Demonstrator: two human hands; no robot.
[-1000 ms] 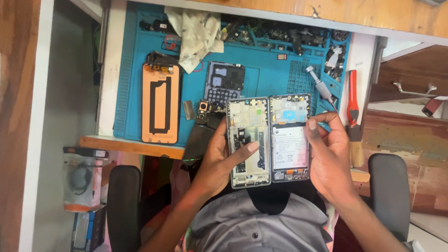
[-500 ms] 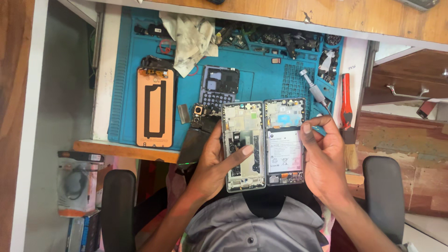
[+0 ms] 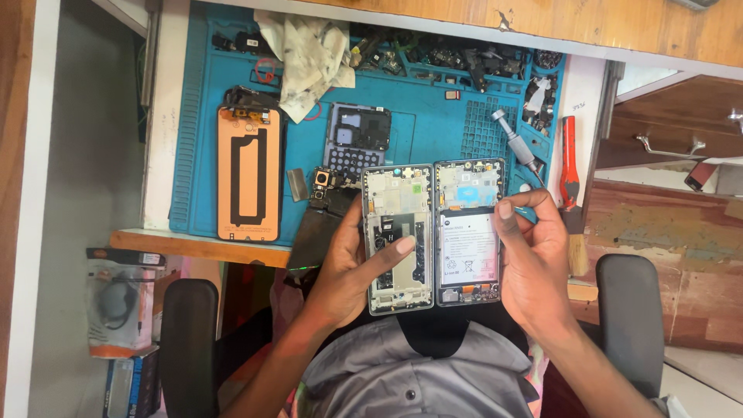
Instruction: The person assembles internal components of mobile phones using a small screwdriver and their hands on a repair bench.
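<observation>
At the centre of the frame the left hand [image 3: 352, 263] clasps the silver inner frame [image 3: 398, 236] while the right hand [image 3: 534, 259], fingers curled, grips the opened phone [image 3: 469, 232] beside it, apparently mid-disassembly, so careful fingertip work seems due next.

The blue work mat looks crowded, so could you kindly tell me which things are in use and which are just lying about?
In hand:
- opened grey phone frame, in the left hand grip
- opened phone half with white battery, held by the right hand

Lying about:
- orange rectangular screen panel
- crumpled white cloth
- silver screwdriver
- red-handled tool
- black phone cover
</observation>
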